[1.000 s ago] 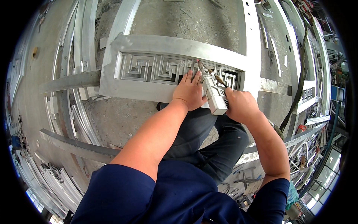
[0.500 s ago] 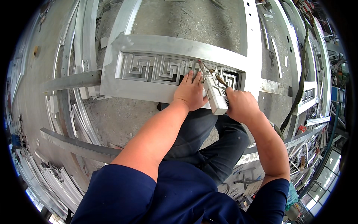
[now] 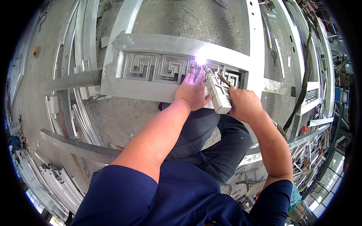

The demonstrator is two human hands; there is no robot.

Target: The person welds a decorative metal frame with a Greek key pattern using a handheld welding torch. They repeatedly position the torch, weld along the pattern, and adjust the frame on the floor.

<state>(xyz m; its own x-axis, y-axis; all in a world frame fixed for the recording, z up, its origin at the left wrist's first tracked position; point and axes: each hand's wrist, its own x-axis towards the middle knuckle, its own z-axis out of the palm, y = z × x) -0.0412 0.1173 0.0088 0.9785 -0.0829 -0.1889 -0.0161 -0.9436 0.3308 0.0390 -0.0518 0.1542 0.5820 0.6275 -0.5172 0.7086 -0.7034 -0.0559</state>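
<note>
A pale, box-bodied welding gun (image 3: 218, 96) is gripped in my right hand (image 3: 244, 104), its nozzle pointing away from me. At the nozzle's tip a white-violet arc (image 3: 201, 59) glares on the upper inner edge of a grey metal frame (image 3: 158, 42). My left hand (image 3: 192, 92) lies on the frame's near side with fingers stretched out toward the glare, beside the gun. Square-spiral metal fretwork (image 3: 141, 67) fills the frame's opening; part of it is hidden by my left fingers and the gun. The glare hides the exact spot under the nozzle.
Long metal bars (image 3: 79, 148) run under and in front of the frame. A dark cable (image 3: 302, 86) hangs at the right, near another fretwork frame (image 3: 312, 94). Bundled metal profiles (image 3: 56, 184) lie at lower left. Offcuts (image 3: 279, 58) are scattered on the concrete floor.
A bright arc has lit at the gun's tip, where only a small red spot showed before. Both hands and the gun have stayed almost in place.
</note>
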